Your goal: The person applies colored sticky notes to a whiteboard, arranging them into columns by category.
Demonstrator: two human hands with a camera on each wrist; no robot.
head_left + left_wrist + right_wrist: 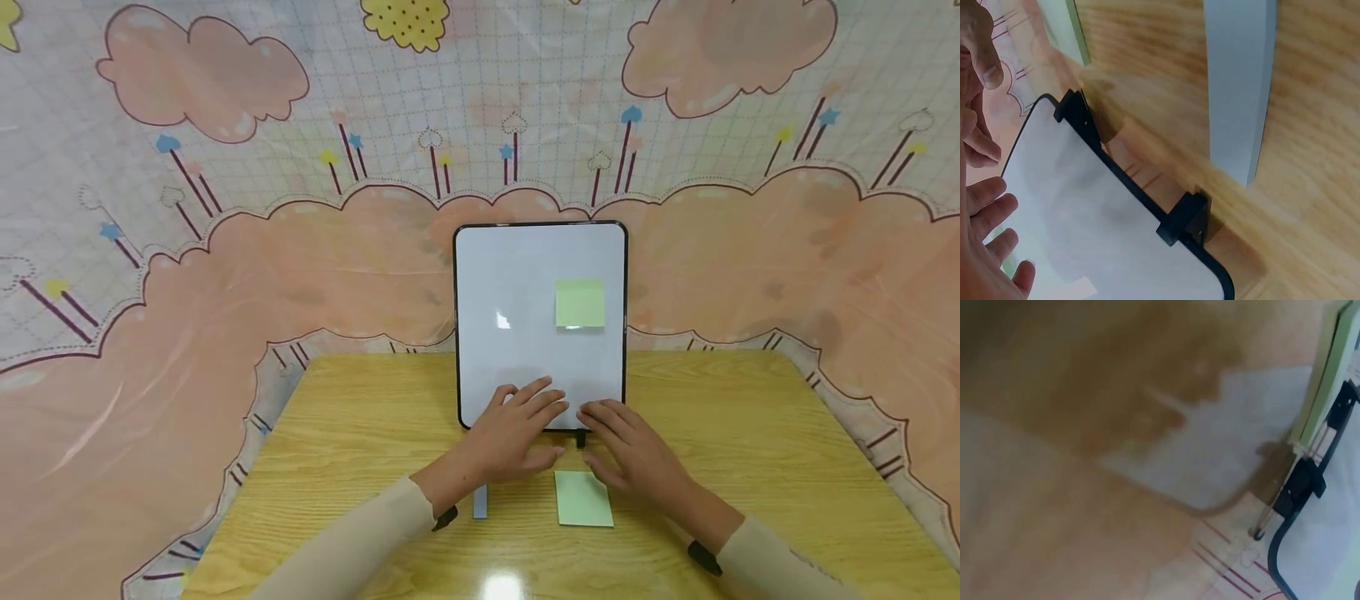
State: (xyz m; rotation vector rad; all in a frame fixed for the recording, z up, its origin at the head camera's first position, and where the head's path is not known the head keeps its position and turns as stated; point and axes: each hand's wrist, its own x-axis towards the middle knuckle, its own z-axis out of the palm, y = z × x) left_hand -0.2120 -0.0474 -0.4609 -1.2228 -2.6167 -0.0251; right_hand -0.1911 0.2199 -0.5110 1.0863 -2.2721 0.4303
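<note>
A small whiteboard with a black frame stands upright against the patterned backdrop. One pale green sticky note is stuck to its upper right. My left hand is in front of the board's lower edge, fingers spread and holding nothing. Beside it, my right hand has its fingers extended toward the board's lower right corner. Whether either hand touches the board, I cannot tell. A pad of green sticky notes lies on the table near the right thumb. In the left wrist view, left fingers show in front of the board.
A grey-blue strip lies on the wooden table, partly hidden by the left wrist in the head view. Black feet support the board's lower edge. Behind the table hangs a pink and white patterned cloth.
</note>
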